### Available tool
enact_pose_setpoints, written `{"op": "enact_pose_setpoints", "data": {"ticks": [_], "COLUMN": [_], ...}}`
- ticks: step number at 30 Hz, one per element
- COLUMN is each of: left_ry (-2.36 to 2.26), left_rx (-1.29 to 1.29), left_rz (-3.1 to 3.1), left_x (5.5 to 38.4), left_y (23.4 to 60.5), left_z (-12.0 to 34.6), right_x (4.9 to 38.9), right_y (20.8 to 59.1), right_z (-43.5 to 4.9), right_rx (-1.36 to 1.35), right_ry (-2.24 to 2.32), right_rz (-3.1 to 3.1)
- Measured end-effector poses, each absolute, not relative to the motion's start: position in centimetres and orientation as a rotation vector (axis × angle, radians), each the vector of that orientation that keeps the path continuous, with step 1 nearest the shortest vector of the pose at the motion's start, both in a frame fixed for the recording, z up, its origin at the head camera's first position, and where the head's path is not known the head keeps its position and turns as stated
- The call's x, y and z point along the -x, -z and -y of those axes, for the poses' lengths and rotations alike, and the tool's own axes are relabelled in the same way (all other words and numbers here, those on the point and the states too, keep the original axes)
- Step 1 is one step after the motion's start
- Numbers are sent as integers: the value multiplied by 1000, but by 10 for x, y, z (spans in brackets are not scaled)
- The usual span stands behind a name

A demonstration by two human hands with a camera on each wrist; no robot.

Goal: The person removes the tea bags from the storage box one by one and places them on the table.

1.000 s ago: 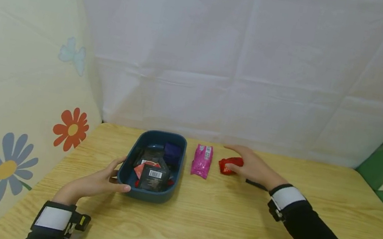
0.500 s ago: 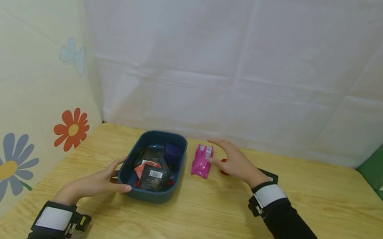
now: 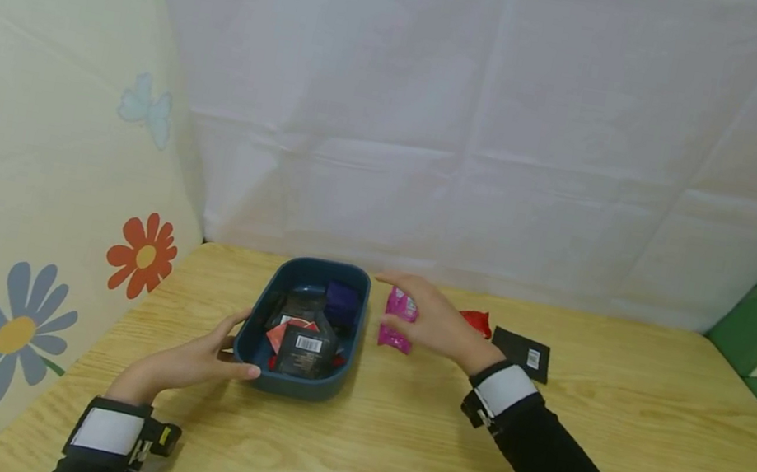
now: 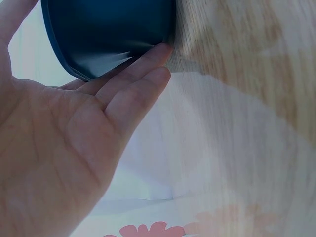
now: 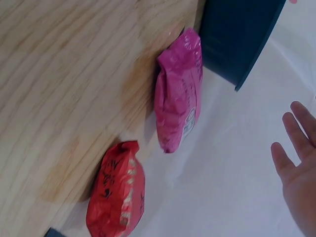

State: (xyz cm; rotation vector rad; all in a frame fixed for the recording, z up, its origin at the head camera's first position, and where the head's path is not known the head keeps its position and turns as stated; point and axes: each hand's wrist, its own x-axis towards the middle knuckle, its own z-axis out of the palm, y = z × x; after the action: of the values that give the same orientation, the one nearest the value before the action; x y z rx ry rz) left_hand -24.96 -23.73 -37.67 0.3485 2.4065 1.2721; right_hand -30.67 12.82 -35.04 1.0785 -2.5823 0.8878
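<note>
My left hand rests against the left side of a dark blue box. Its thumb lies at the near corner, and in the left wrist view fairly straight fingers touch the outer wall. My right hand hovers over a shiny pink packet, partly covering it, with thumb and fingers spread and nothing between them. The right wrist view shows that packet whole, next to a crinkled red packet. A flat black packet with a white barcode label lies farther right.
Inside the box are several packets: a black one with a barcode, a red-orange one and a dark purple one. White sheeting hangs behind the wooden table; a flower-printed sheet borders its left.
My right hand has moved left, from over the red packet to over the pink one, uncovering the black packet. The left hand and the box have kept their places.
</note>
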Motion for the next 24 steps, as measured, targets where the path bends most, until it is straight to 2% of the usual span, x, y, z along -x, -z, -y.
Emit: {"op": "enact_pose_setpoints", "data": {"ticks": [24], "left_ry": [-1275], "left_rx": [-373], "left_rz": [-2404], "left_x": [249], "left_y": [376], "left_z": [236], "right_x": [284], "right_y": [350], "right_z": [-55], "right_rx": [-1264], "right_ry": [-574], "right_rz": [2682]}}
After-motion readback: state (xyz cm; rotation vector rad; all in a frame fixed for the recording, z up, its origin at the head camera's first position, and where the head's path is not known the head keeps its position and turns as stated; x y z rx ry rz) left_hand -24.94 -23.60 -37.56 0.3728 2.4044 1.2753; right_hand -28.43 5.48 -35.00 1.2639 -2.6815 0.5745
